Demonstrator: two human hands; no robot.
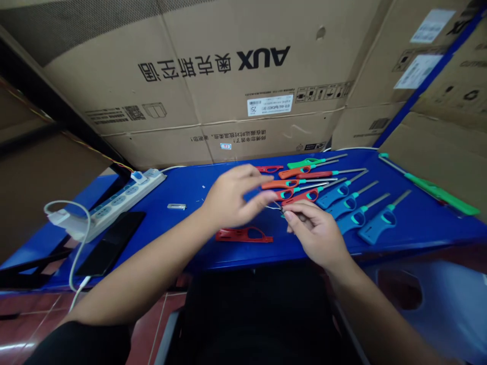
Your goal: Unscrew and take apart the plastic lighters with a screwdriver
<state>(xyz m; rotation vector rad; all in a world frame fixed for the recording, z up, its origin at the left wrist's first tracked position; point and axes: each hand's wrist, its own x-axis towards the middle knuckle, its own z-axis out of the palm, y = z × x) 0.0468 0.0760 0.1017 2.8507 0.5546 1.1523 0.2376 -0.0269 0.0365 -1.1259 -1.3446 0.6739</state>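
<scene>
My right hand [317,230] is closed in a pinch on a small dark part with a thin wire [273,207], held just above the blue table. Its exact kind is too small to make out. My left hand [238,197] hovers just left of it, slightly blurred, with a gap between thumb and forefinger and nothing visible between them. Below the left hand lies an empty red lighter shell half [243,234]. Behind the hands are several long-necked lighters, among them an orange lighter [279,184], a green lighter [304,163] and a blue lighter [376,225].
On the left stand a white power strip [125,197] and a black phone [112,243] with a cable. A small clear piece [177,206] lies on the blue table [160,238]. Cardboard [228,96] walls the back. A green lighter [441,192] rests at far right.
</scene>
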